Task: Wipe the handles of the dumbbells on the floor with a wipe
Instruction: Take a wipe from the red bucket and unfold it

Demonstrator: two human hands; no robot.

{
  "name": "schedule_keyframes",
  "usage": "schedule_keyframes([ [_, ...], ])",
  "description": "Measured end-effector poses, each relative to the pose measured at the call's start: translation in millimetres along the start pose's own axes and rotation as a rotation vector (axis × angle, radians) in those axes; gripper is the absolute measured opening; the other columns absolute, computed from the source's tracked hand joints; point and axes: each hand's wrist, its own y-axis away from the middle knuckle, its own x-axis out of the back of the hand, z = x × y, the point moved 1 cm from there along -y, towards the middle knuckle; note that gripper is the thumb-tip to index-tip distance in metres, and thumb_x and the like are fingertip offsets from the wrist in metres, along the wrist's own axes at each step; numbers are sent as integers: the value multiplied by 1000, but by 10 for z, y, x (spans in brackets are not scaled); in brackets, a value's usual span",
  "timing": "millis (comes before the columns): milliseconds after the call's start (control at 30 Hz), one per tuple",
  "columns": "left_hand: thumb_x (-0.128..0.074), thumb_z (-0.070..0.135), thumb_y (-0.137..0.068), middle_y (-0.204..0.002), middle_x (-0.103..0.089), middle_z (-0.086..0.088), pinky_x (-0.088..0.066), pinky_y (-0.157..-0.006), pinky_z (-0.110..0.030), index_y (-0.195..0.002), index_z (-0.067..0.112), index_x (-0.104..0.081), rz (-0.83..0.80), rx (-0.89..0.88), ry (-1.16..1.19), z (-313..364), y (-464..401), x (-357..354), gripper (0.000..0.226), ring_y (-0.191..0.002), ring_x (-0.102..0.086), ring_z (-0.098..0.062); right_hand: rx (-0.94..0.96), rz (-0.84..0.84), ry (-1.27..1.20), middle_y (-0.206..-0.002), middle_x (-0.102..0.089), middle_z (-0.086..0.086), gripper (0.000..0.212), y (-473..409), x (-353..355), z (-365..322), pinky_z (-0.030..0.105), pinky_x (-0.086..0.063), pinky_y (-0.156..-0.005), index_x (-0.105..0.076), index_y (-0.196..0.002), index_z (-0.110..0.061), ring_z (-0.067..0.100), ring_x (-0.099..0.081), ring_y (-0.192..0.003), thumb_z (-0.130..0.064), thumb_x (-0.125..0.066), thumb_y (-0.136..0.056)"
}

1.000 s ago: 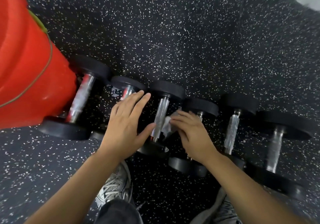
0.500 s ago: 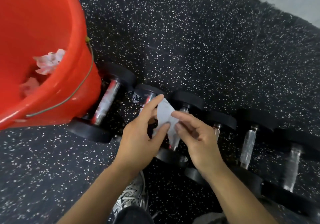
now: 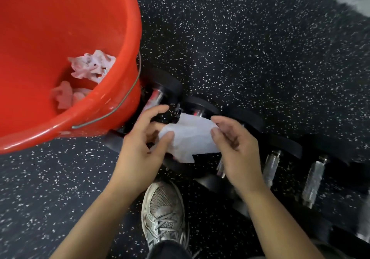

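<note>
A white wipe [image 3: 190, 136] is stretched flat between my two hands, lifted above the dumbbells. My left hand [image 3: 140, 148] pinches its left edge with thumb and fingers. My right hand [image 3: 238, 150] pinches its right edge. Under the hands runs a row of black dumbbells [image 3: 312, 176] with silver knurled handles, lying side by side on the floor. The leftmost dumbbell [image 3: 160, 94] lies against the bucket. My hands and the wipe hide the middle dumbbells' handles.
A large red bucket [image 3: 112, 102] with a wire bail stands at the left, holding several crumpled used wipes [image 3: 92, 65]. My grey sneaker [image 3: 163, 212] is planted just in front of the dumbbell row. Black speckled rubber flooring [image 3: 250, 48] spreads all around.
The wipe came off the dumbbell handle and now both hands hold it spread open. The view has swung left, bringing the bucket's inside into sight.
</note>
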Motion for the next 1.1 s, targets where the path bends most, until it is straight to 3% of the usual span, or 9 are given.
schedule_keyframes([
  [133, -62, -4, -99, -81, -69, 0, -46, -56, -10, -127, 23, -59, 25, 14, 196, 64, -31, 71, 39, -56, -57, 1, -137, -136, -329, -112, -73, 12, 30, -28, -74, -56, 38, -55, -97, -61, -126, -25, 24, -69, -106, -12, -58, -100],
  [267, -61, 2, -101, -81, -68, 7, -55, -58, -36, -118, 21, -64, 57, 17, 318, 55, -45, 136, 26, -62, -56, -11, -131, -342, -250, -121, -67, 17, 27, 47, -124, -23, 36, -48, -104, -61, -126, -16, 30, -61, -119, -9, -56, -100],
  [433, -60, -2, -100, -80, -67, 18, -46, -57, -12, -108, 16, -68, 41, -16, 263, 49, -59, 188, 21, -61, -57, 2, -154, -296, -229, -118, -73, -1, 28, 96, -134, -17, 29, -45, -102, -73, -116, -18, 11, -62, -118, -6, -58, -97],
  [600, -66, 2, -98, -70, -58, 18, -36, -53, -18, -103, 25, -75, 34, -31, 161, 10, -43, 202, 25, -57, -42, -3, -226, -268, -830, -140, -62, 11, 37, -4, -61, -191, 38, -39, -112, -67, -130, -24, 24, -55, -133, -12, -50, -98],
  [767, -65, 2, -99, -76, -64, 15, -40, -59, -21, -103, 20, -74, 19, -18, 213, 34, -47, 167, 20, -64, -47, -8, -276, -397, -535, -135, -66, 9, 48, 110, -205, -172, 33, -50, -102, -55, -141, -21, 23, -61, -127, -7, -60, -95],
  [867, -67, 8, -99, -89, -71, 2, -48, -67, -33, -96, 22, -72, 53, 8, 208, 9, -46, 171, 16, -73, -54, -15, -354, -337, -693, -139, -63, 10, 73, 97, -170, -160, 35, -53, -98, -29, -153, -43, 27, -61, -127, -10, -59, -95],
  [933, -66, 8, -101, -94, -74, 8, -56, -72, -42, -91, 23, -73, 113, 54, 207, 2, -45, 181, 20, -79, -62, -17, -356, -311, -719, -140, -63, 10, 77, 62, -114, -150, 37, -52, -100, -15, -156, -47, 26, -60, -129, -13, -54, -98],
  [1033, -63, 5, -100, -98, -79, 11, -61, -75, -25, -96, 23, -76, 137, 140, 270, 54, -49, 185, 22, -88, -73, -18, -330, -384, -631, -138, -63, 13, 64, 66, -68, -163, 43, -46, -108, -33, -152, -42, 27, -59, -130, -12, -53, -99],
  [1100, -68, 2, -95, -97, -80, 7, -62, -80, -25, -107, 23, -76, 42, 158, 284, 94, -42, 175, 26, -87, -73, -14, -271, -382, -423, -133, -67, 9, 54, 66, -56, -159, 44, -44, -112, -53, -142, -37, 26, -61, -126, -11, -61, -95],
])
